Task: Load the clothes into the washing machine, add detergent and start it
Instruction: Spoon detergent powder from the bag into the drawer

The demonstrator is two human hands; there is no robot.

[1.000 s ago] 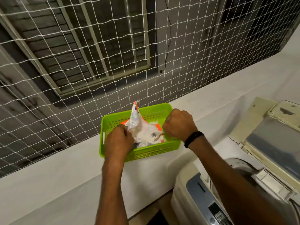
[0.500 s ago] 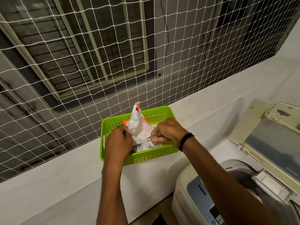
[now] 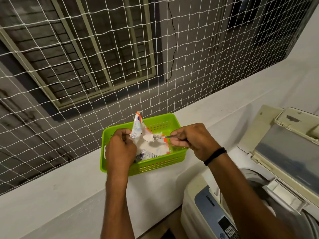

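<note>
Holding a heaped spoon [image 3: 160,137] just above the torn detergent packet [image 3: 150,150], the person stands at a pale concrete ledge [image 3: 51,187]. The right hand [image 3: 191,142] pinches the thin metal handle between thumb and curled fingers. The left hand [image 3: 120,149] grips the packet's crinkled foil edge and keeps its mouth pulled open. The packet sits inside a bright green plastic basket [image 3: 155,167] with slotted walls, which rests on the ledge against a white rope net [image 3: 86,66].

What matters for the next move is where the washing machine [image 3: 195,200] lies from the spoon: off to the right, lower down and nearer the person, well apart from the basket. Its hinged lid [image 3: 284,152] stands raised, so the tub is open from above, though I cannot tell whether clothes are inside. The spoon's long axis runs roughly left to right, with the bowl pointing left over the packet and the handle leading back to the right hand, which is the nearer one to the machine. I'd judge that hand carries the load across while the other stays on the packet.

The powder [image 3: 148,138] is fine, off-white and mounded loosely, so any tilt of the shallow bowl would likely shed it on the ledge. A dark braided wristband [image 3: 214,156] circles the right wrist.
</note>
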